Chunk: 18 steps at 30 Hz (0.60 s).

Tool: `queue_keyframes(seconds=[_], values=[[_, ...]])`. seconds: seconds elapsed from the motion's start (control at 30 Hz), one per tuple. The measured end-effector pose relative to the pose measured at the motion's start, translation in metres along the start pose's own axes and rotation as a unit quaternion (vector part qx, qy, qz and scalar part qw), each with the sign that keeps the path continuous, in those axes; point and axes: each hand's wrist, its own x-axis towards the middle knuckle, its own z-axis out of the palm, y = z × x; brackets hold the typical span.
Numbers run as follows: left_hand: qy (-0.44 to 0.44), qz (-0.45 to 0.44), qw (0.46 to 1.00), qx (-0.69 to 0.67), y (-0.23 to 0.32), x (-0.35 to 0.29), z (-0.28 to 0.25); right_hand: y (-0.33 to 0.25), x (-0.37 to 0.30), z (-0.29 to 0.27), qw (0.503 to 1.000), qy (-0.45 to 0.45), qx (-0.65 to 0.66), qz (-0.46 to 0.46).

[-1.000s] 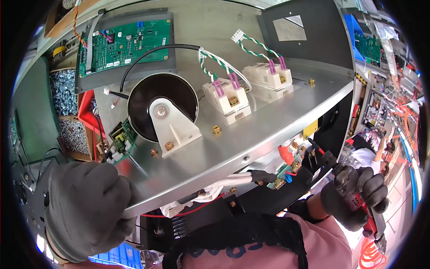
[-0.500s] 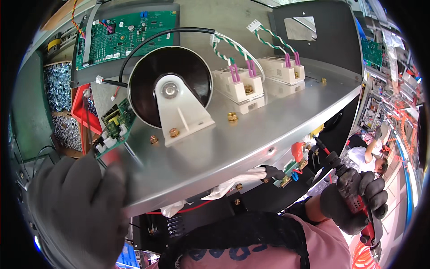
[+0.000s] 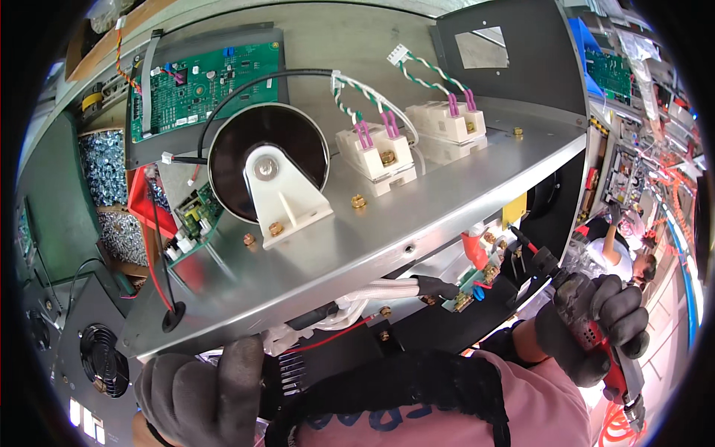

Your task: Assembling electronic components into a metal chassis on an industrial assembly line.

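Right hand (image 3: 596, 328), gloved: gripping a red driver (image 3: 607, 357) in a closed fist, its black tip reaching toward the small terminal board (image 3: 469, 287) under the panel's near edge, apparently to reach a fastener.

Left hand (image 3: 205, 395), gloved: curling shut around the metal panel (image 3: 447, 201) at its near-left edge, seemingly steadying it.

Black disc (image 3: 268, 171) in a white bracket: sitting centre-left.

My grey-gloved left hand (image 3: 201, 395) sits low with fingers curled; my grey-gloved right hand (image 3: 596, 328) is fisted, forearm bent inward.
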Motion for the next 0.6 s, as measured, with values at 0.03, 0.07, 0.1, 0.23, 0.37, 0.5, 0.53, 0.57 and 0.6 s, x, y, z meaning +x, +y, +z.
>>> queue_keyframes(seconds=[0.03, 0.07, 0.1, 0.23, 0.37, 0.5, 0.53, 0.57, 0.6], values=[[0.014, 0.001, 1.0, -0.005, 0.001, -0.001, 0.005, 0.0, 0.0, 0.0, 1.0, -0.002, -0.003, 0.002], [0.028, 0.003, 1.0, -0.01, 0.0, -0.002, 0.009, 0.0, 0.001, 0.001, 1.0, -0.016, -0.012, -0.004], [0.042, 0.003, 0.999, -0.014, 0.0, -0.002, 0.013, 0.0, 0.002, 0.002, 0.999, -0.03, -0.02, -0.01], [0.122, 0.041, 0.991, -0.025, -0.014, 0.003, 0.027, -0.002, 0.004, -0.001, 1.0, -0.018, -0.001, 0.013], [0.166, 0.074, 0.983, -0.04, -0.024, -0.002, 0.032, 0.002, 0.007, -0.004, 0.998, 0.049, 0.036, 0.029], [0.149, 0.06, 0.986, -0.045, -0.031, -0.005, 0.045, 0.006, 0.009, -0.01, 0.993, 0.105, 0.037, 0.04], [0.146, 0.057, 0.987, -0.045, -0.029, -0.005, 0.044, 0.006, 0.011, -0.008, 0.992, 0.106, 0.055, 0.051], [0.143, 0.053, 0.987, -0.043, -0.028, -0.006, 0.044, 0.007, 0.013, -0.006, 0.99, 0.107, 0.075, 0.06], [0.14, 0.05, 0.988, -0.041, -0.028, -0.006, 0.045, 0.007, 0.013, -0.003, 0.99, 0.106, 0.076, 0.06]])
